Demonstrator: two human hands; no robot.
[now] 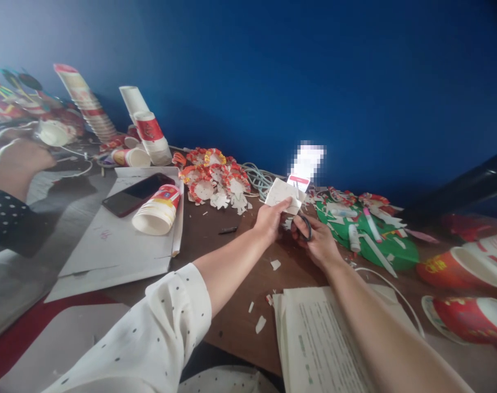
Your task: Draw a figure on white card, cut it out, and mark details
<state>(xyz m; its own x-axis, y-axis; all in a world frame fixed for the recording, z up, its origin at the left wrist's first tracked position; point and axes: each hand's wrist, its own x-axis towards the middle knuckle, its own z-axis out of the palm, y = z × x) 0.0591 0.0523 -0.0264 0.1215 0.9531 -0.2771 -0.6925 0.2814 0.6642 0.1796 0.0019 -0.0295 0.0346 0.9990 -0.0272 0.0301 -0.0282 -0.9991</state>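
Note:
My left hand [269, 221] is closed on a whitish piece of paper [279, 191], thumb pressed on its face. Just right of it, my right hand [319, 244] grips a pair of scissors [307, 227] by the dark handles. The blades point up at the paper's right part; whether they are parted is hard to make out. Behind the paper stands a bright, partly blurred-out screen [299, 180]. Left of my hands lies a heap of cut paper-cup flowers [219, 177] with red and white petals.
Paper cups [160, 210] and a phone [137, 192] rest on a white folder [105, 234] at left. A green disc [397, 254] holds scraps and pens. Printed sheets [313, 338] lie in front; red cups [463, 267] stand right. Another person's hand [23, 161] is at far left.

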